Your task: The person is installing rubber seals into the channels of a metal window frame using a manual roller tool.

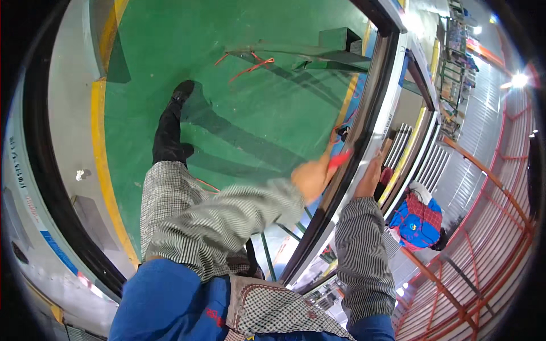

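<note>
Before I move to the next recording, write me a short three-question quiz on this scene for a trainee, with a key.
1. Which of the person's hands holds the red object?
2. True or false: a yellow stripe borders the green floor on the picture's left.
3. Nearest the right hand is: A) a shoe; B) the white frame; C) a co-worker.

Key: 1. The left hand. 2. True. 3. B.

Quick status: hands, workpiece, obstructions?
Left hand gripping blurred red object. Right hand touching dark-and-white frame. Green metal stand ahead, apart from both hands.
</note>
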`<state>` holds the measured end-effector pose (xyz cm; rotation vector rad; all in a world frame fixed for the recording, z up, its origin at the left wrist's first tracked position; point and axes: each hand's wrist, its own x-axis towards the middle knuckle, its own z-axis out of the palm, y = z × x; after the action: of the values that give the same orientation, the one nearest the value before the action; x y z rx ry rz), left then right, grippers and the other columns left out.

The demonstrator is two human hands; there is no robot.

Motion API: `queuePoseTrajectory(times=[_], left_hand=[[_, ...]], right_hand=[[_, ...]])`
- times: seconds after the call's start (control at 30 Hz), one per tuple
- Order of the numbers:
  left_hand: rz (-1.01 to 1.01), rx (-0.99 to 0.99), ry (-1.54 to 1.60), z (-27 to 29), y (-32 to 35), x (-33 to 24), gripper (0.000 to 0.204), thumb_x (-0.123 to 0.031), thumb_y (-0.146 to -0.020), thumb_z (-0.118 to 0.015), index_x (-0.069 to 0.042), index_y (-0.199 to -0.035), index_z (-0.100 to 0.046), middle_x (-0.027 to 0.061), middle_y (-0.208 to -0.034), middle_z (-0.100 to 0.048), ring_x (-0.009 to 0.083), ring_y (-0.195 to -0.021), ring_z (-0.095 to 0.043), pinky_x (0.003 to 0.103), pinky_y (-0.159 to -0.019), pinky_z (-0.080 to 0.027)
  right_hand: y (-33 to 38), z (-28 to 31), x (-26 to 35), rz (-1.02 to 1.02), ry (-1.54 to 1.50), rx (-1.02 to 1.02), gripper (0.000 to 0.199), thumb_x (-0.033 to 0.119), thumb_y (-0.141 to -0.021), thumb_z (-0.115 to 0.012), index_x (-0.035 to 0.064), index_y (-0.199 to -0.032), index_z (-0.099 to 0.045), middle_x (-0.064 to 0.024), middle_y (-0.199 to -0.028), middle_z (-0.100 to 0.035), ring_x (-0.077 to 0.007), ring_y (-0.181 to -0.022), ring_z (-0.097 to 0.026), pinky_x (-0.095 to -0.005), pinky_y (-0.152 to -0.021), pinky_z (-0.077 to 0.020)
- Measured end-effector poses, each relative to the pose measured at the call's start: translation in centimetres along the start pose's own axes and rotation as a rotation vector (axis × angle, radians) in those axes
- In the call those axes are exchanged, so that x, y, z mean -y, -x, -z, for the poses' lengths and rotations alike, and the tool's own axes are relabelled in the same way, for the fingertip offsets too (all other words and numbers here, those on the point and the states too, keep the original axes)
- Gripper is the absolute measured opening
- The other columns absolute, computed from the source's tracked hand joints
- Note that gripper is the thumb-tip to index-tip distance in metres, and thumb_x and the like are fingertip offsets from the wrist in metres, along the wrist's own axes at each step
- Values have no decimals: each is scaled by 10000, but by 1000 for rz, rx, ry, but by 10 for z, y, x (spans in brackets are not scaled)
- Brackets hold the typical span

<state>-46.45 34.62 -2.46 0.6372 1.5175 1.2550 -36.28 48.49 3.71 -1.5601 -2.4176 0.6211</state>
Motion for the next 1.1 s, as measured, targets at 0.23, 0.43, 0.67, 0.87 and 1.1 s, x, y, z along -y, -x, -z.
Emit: queuePoseTrajectory(times=[0.23,0.43,0.67,0.87,1.1], left_hand=[[-69,78,46,-10,66,31,338,-357,-920,-482,-27,-993,-465,221,-682,-588,417,-596,-584,517,-546,-454],[3,58,-63,36,34,0,341,-364,-925,-461,-32,-999,-486,211,-760,-605,399,-675,-607,507,-582,-462],[-120,-218,59,63,-59,-26,346,-363,-934,-456,-23,-955,-514,240,-752,-596,424,-730,-584,505,-631,-451],[77,107,-112,47,21,-13,356,-391,-919,-465,-58,-1041,-486,229,-725,-607,413,-696,-609,501,-591,-468],[-206,-113,-115,147,-200,-87,406,-387,-938,-430,2,-990,-536,237,-840,-630,405,-809,-608,477,-722,-477]], right_hand=[[32,-3,19,-26,-114,33,547,426,-1001,-254,16,-1330,-405,-116,-1253,-486,-205,-1168,-456,-321,-1018,-320],[49,-5,22,-7,-239,68,533,455,-996,-271,38,-1295,-413,-56,-1137,-497,-141,-1040,-494,-297,-946,-381],[52,-11,29,54,-136,21,536,418,-1005,-251,-32,-1247,-415,-117,-1154,-497,-206,-1085,-462,-298,-961,-317],[52,-8,30,-20,-304,45,579,460,-992,-278,-37,-1262,-403,-113,-1143,-499,-195,-1065,-475,-291,-931,-337],[53,-9,34,58,-121,-38,644,526,-964,-305,-39,-1250,-420,-108,-1116,-513,-189,-1038,-489,-288,-907,-348]])
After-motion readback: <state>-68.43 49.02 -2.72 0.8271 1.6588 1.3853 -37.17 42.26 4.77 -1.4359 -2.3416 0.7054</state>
